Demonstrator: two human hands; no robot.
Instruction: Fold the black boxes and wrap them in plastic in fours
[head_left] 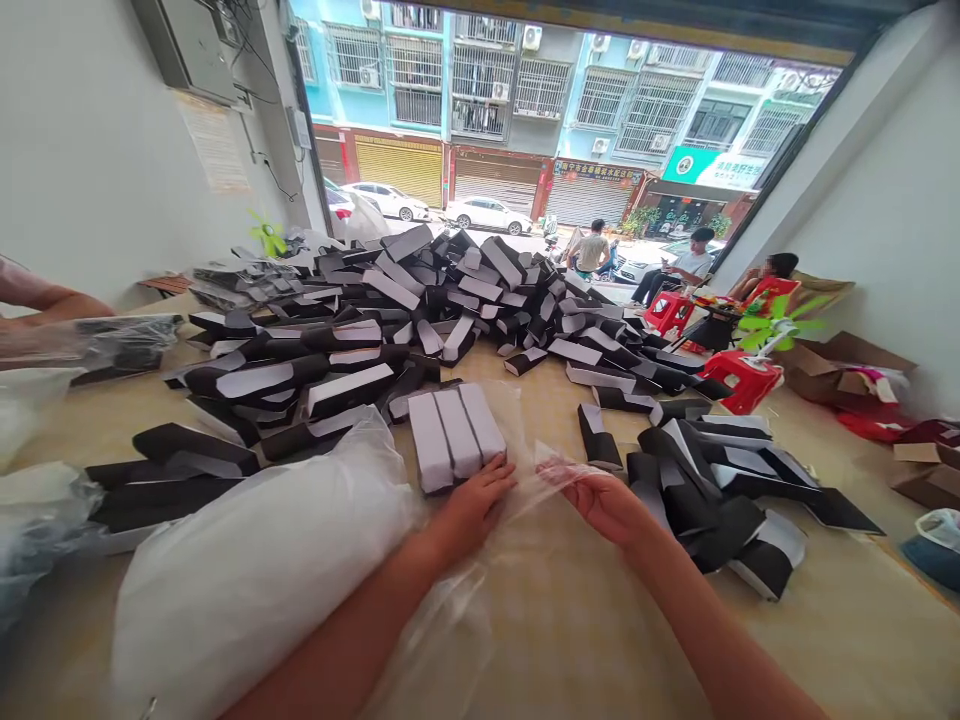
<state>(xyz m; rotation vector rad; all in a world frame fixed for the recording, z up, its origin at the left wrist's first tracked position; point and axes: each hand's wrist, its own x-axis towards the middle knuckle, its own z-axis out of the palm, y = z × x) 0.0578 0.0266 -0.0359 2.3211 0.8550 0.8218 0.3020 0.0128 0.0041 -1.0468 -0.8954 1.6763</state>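
Three black boxes with white paper sleeves [450, 432] lie side by side on a clear plastic bag [480, 610]. My left hand [472, 505] presses against their near end. My right hand [600, 500] pinches the edge of the bag a little to the right of them. Around both hands, a large heap of similar black-and-white boxes [375, 320] spreads across the tan table [577, 640]. A bulging white plastic sack [255, 570] lies just left of my left forearm.
A co-worker's arm [52, 305] reaches in at the left beside bagged boxes [112, 340]. Beyond the table stand a red stool [739, 380] and open cardboard cartons [840, 370]. Several people sit or stand at the open shopfront, with parked cars across the street.
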